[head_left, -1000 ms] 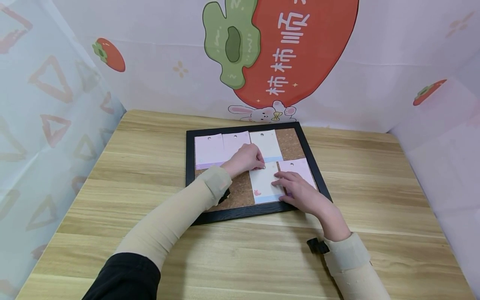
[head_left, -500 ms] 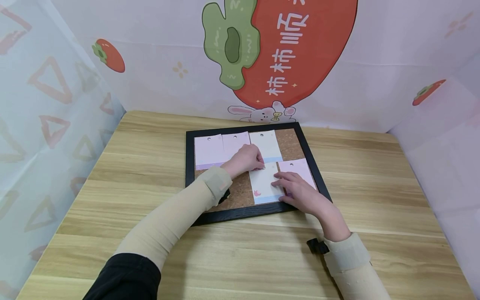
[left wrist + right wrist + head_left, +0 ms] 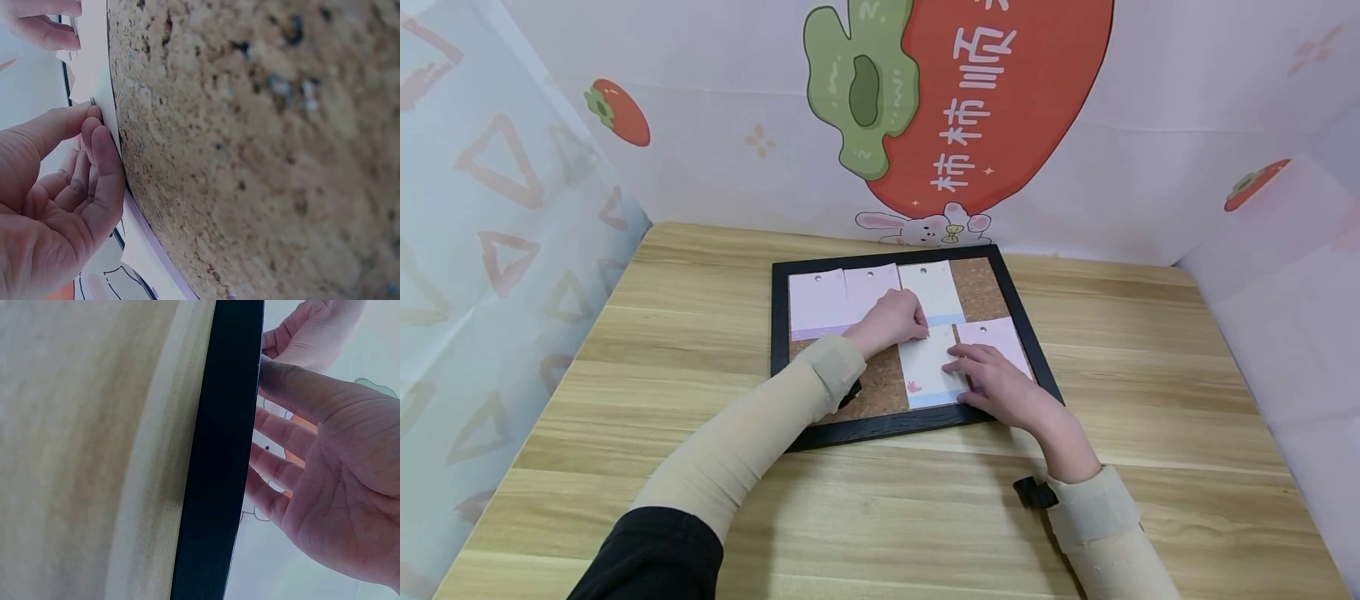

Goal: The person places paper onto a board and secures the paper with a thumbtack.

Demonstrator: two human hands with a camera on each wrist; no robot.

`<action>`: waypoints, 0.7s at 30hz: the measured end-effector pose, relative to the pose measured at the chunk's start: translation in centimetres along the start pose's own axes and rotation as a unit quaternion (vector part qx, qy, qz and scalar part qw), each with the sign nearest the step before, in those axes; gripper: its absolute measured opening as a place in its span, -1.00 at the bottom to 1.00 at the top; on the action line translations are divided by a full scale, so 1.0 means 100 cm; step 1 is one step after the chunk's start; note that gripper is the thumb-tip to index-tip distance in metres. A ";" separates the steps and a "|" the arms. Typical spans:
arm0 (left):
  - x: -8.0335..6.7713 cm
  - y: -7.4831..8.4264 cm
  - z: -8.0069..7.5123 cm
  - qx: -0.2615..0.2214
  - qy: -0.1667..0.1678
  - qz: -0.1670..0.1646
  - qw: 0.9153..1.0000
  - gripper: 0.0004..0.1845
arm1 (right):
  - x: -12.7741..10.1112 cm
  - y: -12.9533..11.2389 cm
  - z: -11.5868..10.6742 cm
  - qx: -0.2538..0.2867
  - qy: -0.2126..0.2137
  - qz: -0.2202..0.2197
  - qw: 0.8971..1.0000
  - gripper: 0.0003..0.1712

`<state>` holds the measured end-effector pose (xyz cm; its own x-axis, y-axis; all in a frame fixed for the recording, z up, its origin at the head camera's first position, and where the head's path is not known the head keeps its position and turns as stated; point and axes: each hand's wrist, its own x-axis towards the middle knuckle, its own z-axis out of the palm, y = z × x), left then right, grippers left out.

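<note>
A cork board [image 3: 880,385] in a black frame lies on the table, bearing several pinned paper notes. My left hand [image 3: 891,321] pinches a small silver thumbtack [image 3: 93,100] between thumb and forefinger at the top edge of the lower white note [image 3: 928,367]. This note has a blue bottom strip and a small pink print. My right hand [image 3: 1003,383] rests with spread fingers over the right side of that note and over the lower pink note [image 3: 1000,333], partly covering both. In the right wrist view its fingers are extended beyond the black frame [image 3: 219,450].
Along the board's top are two pinkish notes [image 3: 816,302] and a white note [image 3: 927,279], each with a silver tack. Cork shows at the upper right and lower left. The wooden table [image 3: 880,517] surrounds the board; a printed cloth [image 3: 715,175] hangs behind.
Both hands keep nearly the same place and pose. The left fingertips now cover more of the tack than before.
</note>
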<state>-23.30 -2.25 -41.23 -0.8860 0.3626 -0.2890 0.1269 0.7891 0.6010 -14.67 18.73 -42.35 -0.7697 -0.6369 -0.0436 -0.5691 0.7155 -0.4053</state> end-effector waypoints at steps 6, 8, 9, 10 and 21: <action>-0.001 0.000 0.001 0.006 0.007 0.004 1.000 -0.89 | 0.000 -0.001 -0.001 -0.001 -0.003 0.003 1.000 -0.53; -0.001 -0.001 0.002 0.007 0.010 0.005 1.000 -0.90 | 0.000 -0.001 -0.001 0.000 -0.003 0.003 1.000 -0.53; -0.001 -0.001 0.003 0.007 0.011 0.005 1.000 -0.91 | 0.000 -0.001 -0.001 0.000 -0.003 0.003 1.000 -0.53; -0.001 -0.001 0.003 0.008 0.013 0.006 1.000 -0.91 | 0.000 -0.001 -0.001 0.000 -0.003 0.002 1.000 -0.53; -0.005 -0.001 0.005 0.014 0.026 0.027 0.999 -0.88 | -0.001 0.002 -0.002 0.027 0.003 -0.008 1.000 -0.58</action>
<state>-22.65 -2.27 -41.55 -0.8990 0.3799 -0.2177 0.1874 0.7833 0.5927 -14.79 19.00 -42.29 -0.7622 -0.6465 -0.0322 -0.5647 0.6884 -0.4552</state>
